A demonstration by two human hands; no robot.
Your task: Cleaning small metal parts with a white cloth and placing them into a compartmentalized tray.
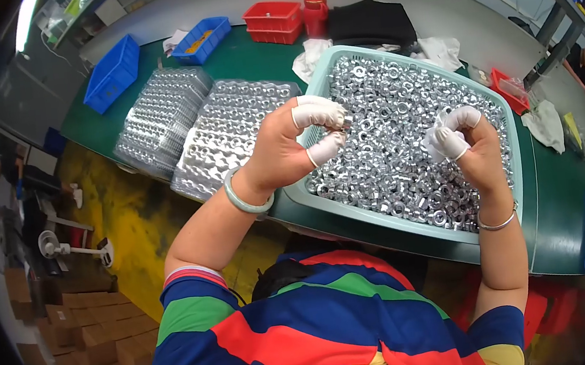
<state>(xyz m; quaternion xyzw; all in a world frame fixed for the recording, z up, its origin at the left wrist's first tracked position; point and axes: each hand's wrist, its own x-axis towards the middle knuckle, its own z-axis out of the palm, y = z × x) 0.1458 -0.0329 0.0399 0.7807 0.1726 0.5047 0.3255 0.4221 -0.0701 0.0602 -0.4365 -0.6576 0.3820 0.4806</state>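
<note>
Both my hands wear white finger covers and hover over a pale green plastic basket [299,194] heaped with shiny metal nuts [387,130]. Thumb and fingers of my left hand [288,140] pinch a small metal nut [347,122] above the basket's left side. On the right, my right hand [470,142] has its thumb and fingertips pressed together over the nuts; whatever they hold, if anything, is hidden by the finger covers. Left of the basket, near my left hand, lie two stacks of clear plastic trays, a nearer stack [220,136] and a farther stack [161,118], with rows of metal parts.
Along the back of the green table [240,60] stand a blue bin [113,73], another blue bin [203,41] with orange-yellow contents, red bins [274,20], a red canister [315,15] and black cloth [372,24]. Cardboard boxes [102,338] and a white fan [49,243] are at lower left.
</note>
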